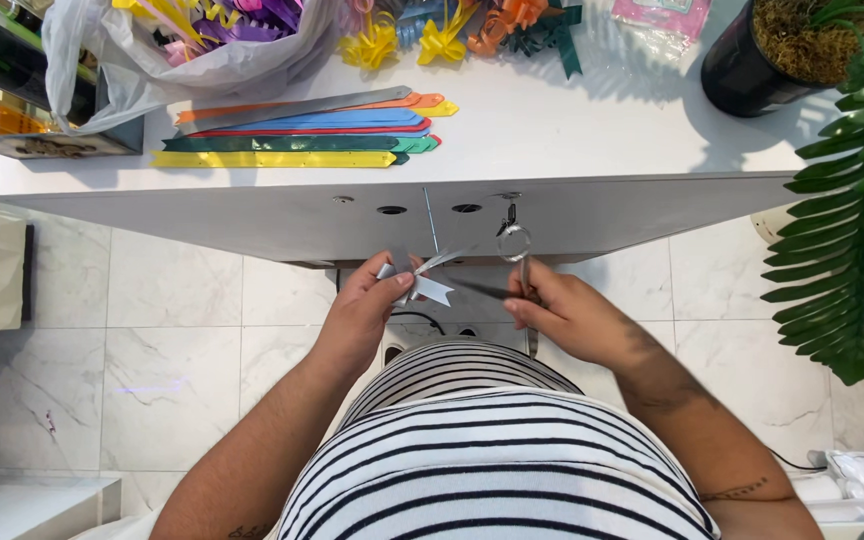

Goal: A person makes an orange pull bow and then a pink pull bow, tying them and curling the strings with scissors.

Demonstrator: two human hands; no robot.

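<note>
My left hand (367,305) pinches a folded silver ribbon piece (422,283) below the front edge of the white table (552,130). From the ribbon a thin dark strand (480,290) runs right into my right hand (562,310), whose fingers are closed on it. A key ring with keys (514,240) hangs from the table's front panel just above my right hand. On the tabletop lies a stack of flat coloured ribbon strips (302,135), among them yellow, green, blue, red and orange.
A clear plastic bag of coloured ribbons (202,45) sits at the back left, finished yellow and orange bows (432,40) at the back centre. A dark plant pot (752,55) and green fern fronds (852,220) crowd the right. White marble floor tiles lie below.
</note>
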